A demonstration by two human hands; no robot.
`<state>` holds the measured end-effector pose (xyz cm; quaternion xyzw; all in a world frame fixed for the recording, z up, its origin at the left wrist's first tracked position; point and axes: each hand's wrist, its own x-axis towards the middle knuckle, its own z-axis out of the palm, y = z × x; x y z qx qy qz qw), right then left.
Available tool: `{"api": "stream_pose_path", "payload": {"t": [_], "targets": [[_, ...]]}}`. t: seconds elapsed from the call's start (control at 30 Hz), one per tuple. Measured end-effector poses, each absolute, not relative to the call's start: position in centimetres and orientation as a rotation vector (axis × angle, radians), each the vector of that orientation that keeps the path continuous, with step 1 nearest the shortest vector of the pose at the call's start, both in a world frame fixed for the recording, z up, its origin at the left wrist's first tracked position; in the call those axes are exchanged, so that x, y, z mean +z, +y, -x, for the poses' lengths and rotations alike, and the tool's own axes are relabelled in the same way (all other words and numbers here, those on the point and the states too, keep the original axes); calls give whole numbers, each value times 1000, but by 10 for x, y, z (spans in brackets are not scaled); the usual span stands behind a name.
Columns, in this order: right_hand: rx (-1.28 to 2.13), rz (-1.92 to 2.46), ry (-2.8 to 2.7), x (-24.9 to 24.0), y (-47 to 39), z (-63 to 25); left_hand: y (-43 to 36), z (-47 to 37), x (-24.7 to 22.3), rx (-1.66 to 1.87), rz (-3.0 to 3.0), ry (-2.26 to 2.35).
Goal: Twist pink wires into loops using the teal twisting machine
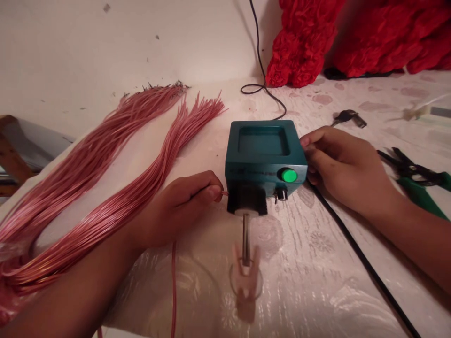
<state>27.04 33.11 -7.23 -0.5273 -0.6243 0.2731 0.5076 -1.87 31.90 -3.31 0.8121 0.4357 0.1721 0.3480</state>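
A teal box-shaped electric machine (262,162) stands on the table, with a lit green button (289,175), a small knob and a black front piece. From that piece a metal rod (246,239) points toward me, with a pale pink clothes-peg (246,277) at its end. My left hand (193,202) is closed in a pinch on a pink wire (174,286), whose tip meets the left side of the black piece. The wire hangs down below this hand. My right hand (341,169) has its curled fingers against the machine's right side; some fingertips are hidden.
Two bundles of pink wires (141,202) lie at the left. Pliers with green handles (416,173) and a black plug (348,117) are at the right. A black cable (362,263) runs toward the front. Red rose-covered shapes (299,42) stand against the back wall.
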Motion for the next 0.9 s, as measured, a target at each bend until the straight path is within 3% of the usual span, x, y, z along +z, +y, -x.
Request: {"api": "stream_pose_path", "payload": {"t": [0.9], "targets": [[687, 1316, -1453, -74, 331, -272, 325, 22, -38, 547, -1951, 882]]}}
